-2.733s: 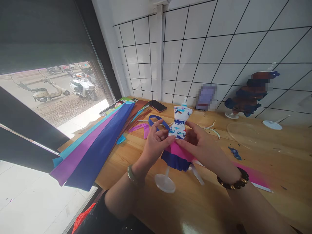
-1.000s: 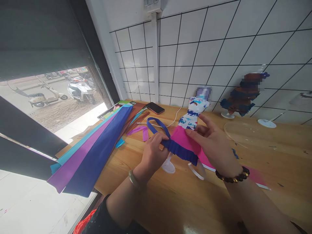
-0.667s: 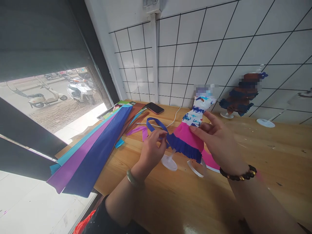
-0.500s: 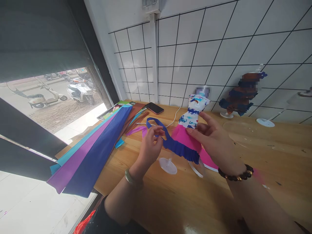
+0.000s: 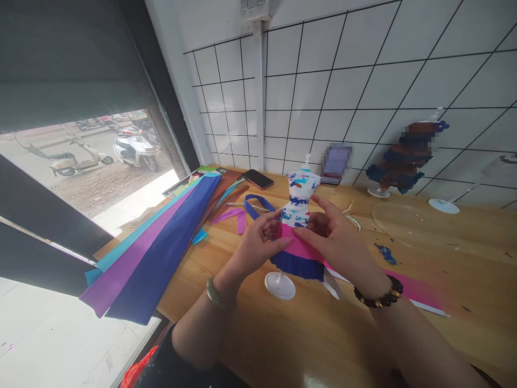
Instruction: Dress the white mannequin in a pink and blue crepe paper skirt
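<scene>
Left hand point(image 5: 249, 249) has moved to the pink skirt point(image 5: 299, 248) at 9 o'clock; right hand point(image 5: 348, 252) opposes. My fingers pinch it, likely for stability.

The 2 hands point(image 5: 291, 240) held the small mannequin point(image 5: 301, 188) at its pink skirt point(image 5: 298, 245); a phone point(image 5: 258, 179) lay on the wooden surface point(image 5: 218, 258) near the blue loop point(image 5: 258, 200).

So there's a white wall point(image 5: 315, 91) with a black grid past the hands, a wood counter point(image 5: 420, 280) under them, and a dark shutter point(image 5: 72, 59) off to their left, half up, daylight hitting the pale floor point(image 5: 32, 328).
</scene>
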Action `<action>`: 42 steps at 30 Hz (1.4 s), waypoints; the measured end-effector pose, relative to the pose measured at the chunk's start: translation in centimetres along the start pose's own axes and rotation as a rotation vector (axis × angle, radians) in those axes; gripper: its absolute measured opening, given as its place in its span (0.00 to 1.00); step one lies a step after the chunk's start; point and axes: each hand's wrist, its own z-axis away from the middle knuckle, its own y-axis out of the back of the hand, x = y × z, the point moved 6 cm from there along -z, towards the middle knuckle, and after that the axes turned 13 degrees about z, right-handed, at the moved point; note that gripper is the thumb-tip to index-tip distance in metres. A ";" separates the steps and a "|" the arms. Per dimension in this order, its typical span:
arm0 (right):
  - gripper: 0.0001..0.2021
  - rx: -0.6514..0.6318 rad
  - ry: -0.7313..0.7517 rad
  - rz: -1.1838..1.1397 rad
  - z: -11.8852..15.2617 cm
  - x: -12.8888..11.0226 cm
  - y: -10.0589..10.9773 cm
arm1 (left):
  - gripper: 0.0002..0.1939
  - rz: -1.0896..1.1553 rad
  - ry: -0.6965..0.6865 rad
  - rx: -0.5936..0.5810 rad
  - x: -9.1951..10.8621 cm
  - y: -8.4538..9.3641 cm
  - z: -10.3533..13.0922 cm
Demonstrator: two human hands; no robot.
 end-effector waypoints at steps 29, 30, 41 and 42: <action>0.40 -0.110 -0.002 -0.125 -0.1 0.0 -0.1 | 0.27 0.080 0.098 0.071 0.9 0.4 0.3; 0.40 -0.112 -0.005 -0.118 -0.1 0.0 -0.1 | 0.28 0.091 0.098 0.071 1.0 0.3 0.3; 0.40 -0.127 0.000 0.011 0.3 -0.3 -0.1 | 0.36 0.014 0.061 0.058 1.0 0.1 0.2; 0.41 -0.136 0.003 0.003 0.2 -0.2 -0.1 | 0.36 0.021 0.059 0.051 1.1 0.1 0.3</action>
